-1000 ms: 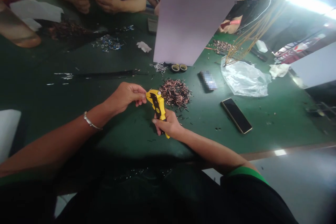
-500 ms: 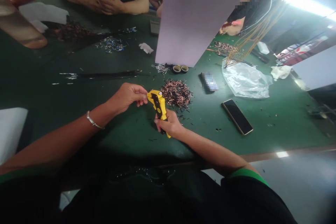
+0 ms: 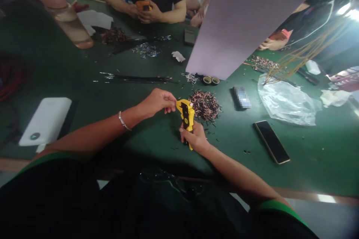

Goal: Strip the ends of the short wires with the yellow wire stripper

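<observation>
My right hand (image 3: pixel 195 137) is wrapped around the handles of a yellow and black wire stripper (image 3: pixel 186 111), its head pointing up and to the left. At the stripper's jaws my left hand (image 3: pixel 160 103) has thumb and fingertips pinched together; what they hold is too small to make out. A silvery bangle circles the left wrist. Just behind the tool lies a heap of short wire pieces (image 3: pixel 206 106), dark with copper-coloured ends. Long black wires (image 3: pixel 140 78) are laid out beyond my left hand.
A smartphone (image 3: pixel 271 142) and a clear plastic bag (image 3: pixel 288 101) lie to the right. Tape rolls (image 3: pixel 211 80) sit below a pale upright panel (image 3: pixel 221 26). At left are a white power bank (image 3: pixel 46 121) and a bottle (image 3: pixel 71 26). Across the table a person holds an orange tool (image 3: pixel 144 5).
The camera has turned left, so the table's contents appear further right and the power bank has come into full view. Both hands keep their hold beside the wire stripper.
</observation>
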{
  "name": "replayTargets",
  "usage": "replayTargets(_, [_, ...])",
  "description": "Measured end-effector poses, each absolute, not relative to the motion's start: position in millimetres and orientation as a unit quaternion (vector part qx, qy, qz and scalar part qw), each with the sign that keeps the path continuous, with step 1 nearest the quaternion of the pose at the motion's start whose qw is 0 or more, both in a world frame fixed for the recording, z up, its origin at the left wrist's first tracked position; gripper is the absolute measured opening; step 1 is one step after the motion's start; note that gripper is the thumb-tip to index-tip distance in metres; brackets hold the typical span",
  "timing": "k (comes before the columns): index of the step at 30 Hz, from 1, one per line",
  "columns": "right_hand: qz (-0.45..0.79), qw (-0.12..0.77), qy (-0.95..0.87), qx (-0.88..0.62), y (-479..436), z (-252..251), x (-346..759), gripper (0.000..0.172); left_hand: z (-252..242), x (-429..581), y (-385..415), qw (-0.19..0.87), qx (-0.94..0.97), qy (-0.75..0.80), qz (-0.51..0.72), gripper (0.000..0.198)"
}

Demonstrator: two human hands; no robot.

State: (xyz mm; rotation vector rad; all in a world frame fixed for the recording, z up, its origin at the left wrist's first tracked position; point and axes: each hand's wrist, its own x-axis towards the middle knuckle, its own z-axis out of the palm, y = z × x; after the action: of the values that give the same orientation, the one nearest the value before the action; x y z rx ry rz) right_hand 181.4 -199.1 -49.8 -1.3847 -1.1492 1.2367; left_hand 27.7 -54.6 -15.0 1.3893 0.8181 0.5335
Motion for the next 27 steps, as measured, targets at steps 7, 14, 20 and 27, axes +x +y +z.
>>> replayTargets(7, [0.498, 0.475, -0.469, -0.554, -200.4, -47.2, 179.2, 0.026, -9.5, 28.1, -59.7, 0.657, 0.622, 0.353, 0.237, 0.003])
replayTargets(14, [0.509, 0.473, -0.475, -0.54, -198.4, -47.8, 179.3, 0.022, -12.2, 24.4, -54.3, 0.654, 0.635, 0.337, 0.236, 0.005])
replayTargets(20, [0.514, 0.46, -0.483, -0.54, -200.8, -50.9, 181.1, 0.023, -14.6, 23.5, -52.9, 0.657, 0.63, 0.342, 0.232, 0.007])
replayTargets(27, [0.487, 0.46, -0.497, -0.552, -202.8, -55.9, 179.5, 0.026, -20.4, 24.1, -50.2, 0.682, 0.616, 0.326, 0.222, 0.007])
